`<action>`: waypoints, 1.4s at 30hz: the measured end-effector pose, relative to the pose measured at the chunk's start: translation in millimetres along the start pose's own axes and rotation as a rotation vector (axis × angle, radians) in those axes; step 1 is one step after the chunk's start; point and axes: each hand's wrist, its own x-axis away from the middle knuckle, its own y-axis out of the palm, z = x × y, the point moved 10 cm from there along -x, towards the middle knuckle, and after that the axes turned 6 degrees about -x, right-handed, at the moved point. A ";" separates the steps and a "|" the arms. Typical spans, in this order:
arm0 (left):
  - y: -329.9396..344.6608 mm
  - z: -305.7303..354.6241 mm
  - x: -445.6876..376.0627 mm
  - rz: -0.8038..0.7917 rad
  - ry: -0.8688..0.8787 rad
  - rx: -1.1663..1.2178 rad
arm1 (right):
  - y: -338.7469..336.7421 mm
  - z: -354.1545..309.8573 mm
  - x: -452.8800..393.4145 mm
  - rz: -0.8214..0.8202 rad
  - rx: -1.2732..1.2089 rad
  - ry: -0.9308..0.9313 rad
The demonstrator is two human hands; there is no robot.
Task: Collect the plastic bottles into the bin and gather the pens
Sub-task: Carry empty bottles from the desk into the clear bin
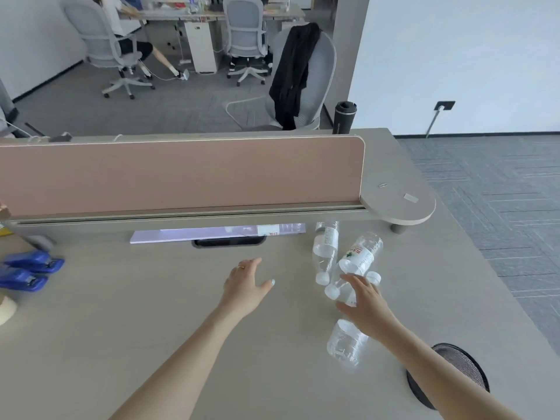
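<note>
An open-plan office. The bench (151, 313) carries a pink divider screen (181, 174) along its far edge, with a cable slot (228, 241) just in front of the screen and two blue staplers (30, 269) near its left end. Beyond the screen stand grey swivel chairs (245, 34) on castors, one with a black jacket (294, 74) draped over it, drawn up near another row of desks (209, 13). A person sits there. Grey carpet tiles (500, 192) cover the floor right of the screen.

a pale grey desk (151, 328) carries four clear plastic bottles (325, 247) lying on their sides, two blue staplers (33, 262) and a black mesh bin (460, 368).
</note>
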 end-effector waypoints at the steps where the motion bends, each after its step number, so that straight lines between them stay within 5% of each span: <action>1: -2.4 -3.7 -12.7 0.008 0.002 -0.024 | 3.2 -3.6 -6.6 0.012 0.008 0.012; 5: -4.4 -34.2 -65.4 0.004 -0.081 0.051 | 9.6 -11.1 -35.7 0.058 0.040 0.064; 10: -8.3 -78.0 -110.5 0.139 -0.223 0.502 | 22.4 -19.8 -75.2 0.096 0.078 0.108; 18: 8.1 -105.8 -154.3 0.119 -0.484 0.990 | 37.2 -15.6 -121.0 0.181 0.128 0.234; 42: 43.6 -101.4 -175.5 -0.063 -0.515 1.398 | 33.1 2.7 -142.7 0.227 0.220 0.332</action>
